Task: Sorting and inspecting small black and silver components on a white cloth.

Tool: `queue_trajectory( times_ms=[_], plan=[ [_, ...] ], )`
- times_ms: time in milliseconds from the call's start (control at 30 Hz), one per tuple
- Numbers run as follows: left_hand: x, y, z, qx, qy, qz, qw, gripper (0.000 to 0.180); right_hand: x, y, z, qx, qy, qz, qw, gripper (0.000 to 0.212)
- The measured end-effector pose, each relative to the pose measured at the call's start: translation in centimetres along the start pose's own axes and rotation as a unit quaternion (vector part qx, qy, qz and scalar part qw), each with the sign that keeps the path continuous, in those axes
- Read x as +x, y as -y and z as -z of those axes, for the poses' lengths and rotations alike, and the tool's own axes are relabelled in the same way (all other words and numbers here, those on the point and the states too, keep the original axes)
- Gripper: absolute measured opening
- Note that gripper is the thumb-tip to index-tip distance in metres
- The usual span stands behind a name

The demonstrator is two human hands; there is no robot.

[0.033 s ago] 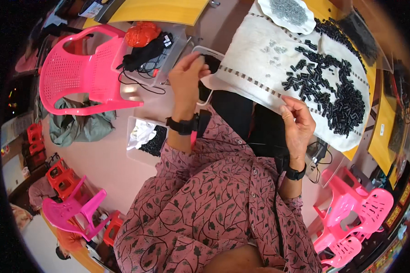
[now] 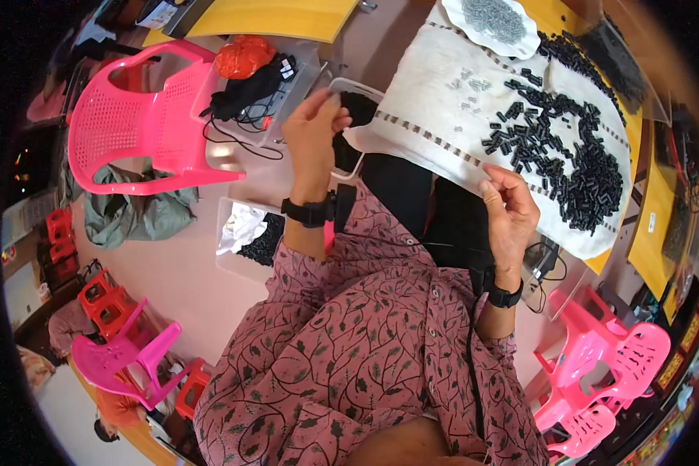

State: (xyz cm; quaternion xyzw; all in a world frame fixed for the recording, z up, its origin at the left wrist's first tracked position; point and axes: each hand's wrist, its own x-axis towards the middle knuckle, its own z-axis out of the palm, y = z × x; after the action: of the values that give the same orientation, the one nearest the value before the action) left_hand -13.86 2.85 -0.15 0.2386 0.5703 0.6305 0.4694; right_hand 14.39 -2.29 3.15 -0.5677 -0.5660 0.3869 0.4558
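My left hand point(image 2: 312, 136) is raised over the near side of a clear bin point(image 2: 351, 172) that holds black pieces. Its fingers are curled and its thumb and forefinger come together; anything between them is too small to make out. Over the near edge of a white towel point(image 2: 423, 97), my right hand point(image 2: 512, 208) has thumb and forefinger pinched close together, and what they grip cannot be made out. Many short black tubes point(image 2: 586, 186) lie heaped and scattered across the towel. Small clear pieces point(image 2: 471, 81) are spread near its middle.
At the towel's far end stands a white dish of grey pieces point(image 2: 493, 22). A pink chair point(image 2: 144, 116) and a clear box with cables point(image 2: 287, 93) are at left. A lower tub point(image 2: 241, 268) holds black pieces and white plastic. Stacked pink chairs point(image 2: 598, 357) stand at right.
My left hand has shifted slightly to the left, its fingers still curled. My right hand has barely moved at the towel's edge.
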Motion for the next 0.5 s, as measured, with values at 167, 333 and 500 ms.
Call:
queue_trajectory(
  times_ms=[167, 333, 500],
  plan=[
    [1.5, 0.3, 2.1, -0.093, -0.095, -0.023, 0.991, 0.025, -0.4, -0.7, 0.6, 0.015, -0.028, -0.038, 0.999, 0.015],
    [0.7, 0.4, 0.2, -0.123, -0.048, -0.037, 0.991, 0.02, -0.7, -1.6, 1.2, 0.014, -0.04, -0.035, 0.998, 0.013],
    [-1.9, 1.0, -3.0, -0.102, 0.113, 0.016, 0.988, 0.021, -1.0, -2.1, 1.2, 0.014, -0.033, -0.042, 0.998, 0.01]
  ],
)
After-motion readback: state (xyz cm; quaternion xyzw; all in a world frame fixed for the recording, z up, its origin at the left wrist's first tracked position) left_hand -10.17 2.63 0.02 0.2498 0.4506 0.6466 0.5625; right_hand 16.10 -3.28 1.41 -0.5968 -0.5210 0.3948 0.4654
